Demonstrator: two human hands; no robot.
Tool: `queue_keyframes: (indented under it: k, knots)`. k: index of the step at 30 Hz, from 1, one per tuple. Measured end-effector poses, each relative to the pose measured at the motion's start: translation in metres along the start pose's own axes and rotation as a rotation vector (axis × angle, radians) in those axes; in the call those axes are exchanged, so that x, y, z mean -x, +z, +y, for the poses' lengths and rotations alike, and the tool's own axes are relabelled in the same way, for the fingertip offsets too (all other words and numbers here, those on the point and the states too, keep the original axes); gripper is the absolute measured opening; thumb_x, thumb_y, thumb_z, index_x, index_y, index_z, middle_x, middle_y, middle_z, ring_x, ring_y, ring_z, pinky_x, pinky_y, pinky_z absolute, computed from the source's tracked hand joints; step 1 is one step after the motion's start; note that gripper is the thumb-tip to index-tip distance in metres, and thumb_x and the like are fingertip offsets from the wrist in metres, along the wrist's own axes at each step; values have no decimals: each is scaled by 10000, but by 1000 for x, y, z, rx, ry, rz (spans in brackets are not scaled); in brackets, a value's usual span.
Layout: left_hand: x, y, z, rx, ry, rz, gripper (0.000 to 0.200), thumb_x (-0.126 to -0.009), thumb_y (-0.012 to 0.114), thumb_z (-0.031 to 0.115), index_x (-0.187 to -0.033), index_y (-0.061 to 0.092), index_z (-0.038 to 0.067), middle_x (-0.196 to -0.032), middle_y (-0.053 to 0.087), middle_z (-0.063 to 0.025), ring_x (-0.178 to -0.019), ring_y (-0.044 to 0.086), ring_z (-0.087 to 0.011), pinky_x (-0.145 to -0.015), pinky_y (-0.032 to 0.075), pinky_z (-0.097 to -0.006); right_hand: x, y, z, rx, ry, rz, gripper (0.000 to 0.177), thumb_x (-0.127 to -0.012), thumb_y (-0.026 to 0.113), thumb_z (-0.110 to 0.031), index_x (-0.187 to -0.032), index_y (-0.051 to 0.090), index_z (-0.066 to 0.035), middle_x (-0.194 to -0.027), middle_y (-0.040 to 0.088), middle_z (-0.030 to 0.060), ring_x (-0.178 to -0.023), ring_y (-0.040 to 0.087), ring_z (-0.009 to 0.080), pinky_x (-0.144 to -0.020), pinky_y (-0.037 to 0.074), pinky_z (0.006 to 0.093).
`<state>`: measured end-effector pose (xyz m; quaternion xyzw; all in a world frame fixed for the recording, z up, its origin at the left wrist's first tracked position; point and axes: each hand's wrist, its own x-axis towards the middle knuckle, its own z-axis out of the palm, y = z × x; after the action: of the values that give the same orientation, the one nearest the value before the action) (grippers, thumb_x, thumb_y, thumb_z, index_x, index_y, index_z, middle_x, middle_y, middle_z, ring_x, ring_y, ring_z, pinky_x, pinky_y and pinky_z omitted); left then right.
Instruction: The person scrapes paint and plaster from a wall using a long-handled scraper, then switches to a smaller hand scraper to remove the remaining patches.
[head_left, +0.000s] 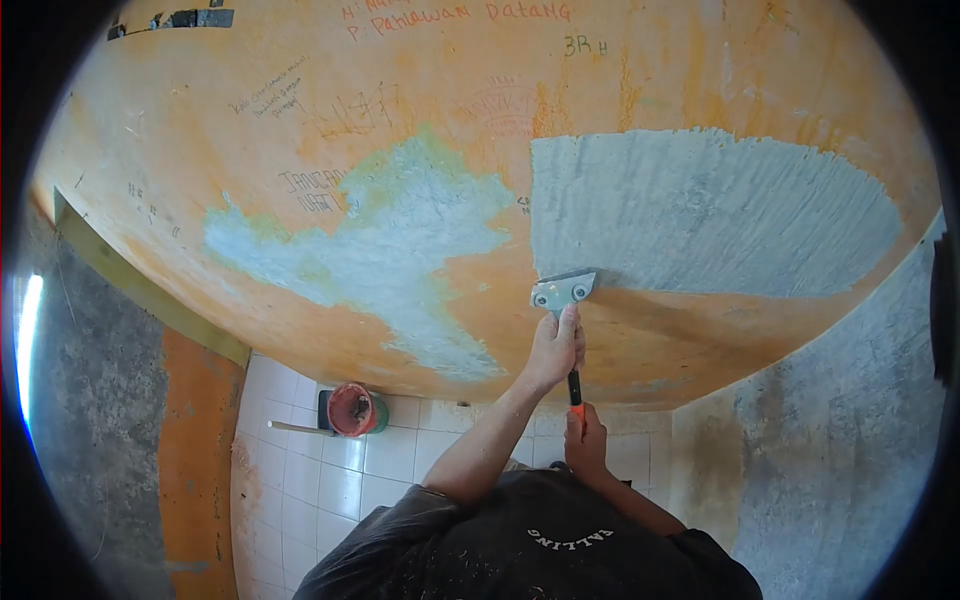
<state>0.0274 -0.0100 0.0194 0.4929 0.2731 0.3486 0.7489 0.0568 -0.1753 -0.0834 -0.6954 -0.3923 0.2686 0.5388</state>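
Note:
A long-handled scraper point(562, 289) with a wide metal head and two bolts meets the orange-painted wall point(480, 305). Its blade lies at the lower left corner of a large grey scraped patch point(700, 215). Just below the head, my left hand point(555, 350) is closed round the upper part of the tool. Farther down, my right hand point(586, 438) grips the orange end of the black handle. To the left of the blade, a ragged pale blue-white patch point(400, 235) shows where the orange paint is gone.
On the white tiled floor point(390, 455) below the wall stands a reddish bucket point(352, 409) with a dark object beside it and a pale stick point(300, 428). Grey walls close in at the right point(850, 430) and left point(95, 400). Handwriting marks the upper wall.

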Motion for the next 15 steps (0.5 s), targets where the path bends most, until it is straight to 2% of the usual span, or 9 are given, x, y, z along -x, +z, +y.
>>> queue_keyframes:
  k: [2,6,9,11,15]
  knots:
    - [-2,-1,-1,0,27,-25,400,-1050,372,468,-850,360,121,-562,336,5,-440,347,-103,-417,373,-286,-2,1,0,1,14,-4,216,-990,530,-213,-1082,566,-21,-600,527,95,-515,540,207,-513,411,357]
    - [-3,-3,3,-19,54,-55,393,-1054,374,448,-838,357,120,-559,344,4,-434,350,-102,-412,373,-285,-9,3,10,-31,2,-23,219,-993,522,-214,-1084,563,-20,-600,535,95,-514,541,202,-511,414,354]
    - [-5,-2,11,-25,62,-34,395,-1055,378,438,-821,354,120,-553,351,3,-429,359,-102,-407,371,-282,-16,4,9,-120,47,-82,213,-994,515,-210,-1085,561,-23,-600,538,79,-519,543,179,-509,416,342]
    - [-5,-3,15,-70,94,-41,401,-1056,376,428,-801,350,120,-540,348,5,-423,363,-100,-402,370,-280,-18,6,8,-114,4,-91,273,-1021,481,-285,-1077,538,-25,-612,462,-30,-517,459,52,-471,377,247]
    - [-4,-1,33,-102,85,-23,402,-1057,378,419,-793,354,117,-532,347,14,-416,370,-101,-401,371,-281,-21,10,-9,-163,-11,-82,269,-1023,480,-277,-1085,540,-22,-604,449,-30,-503,451,55,-465,374,246]
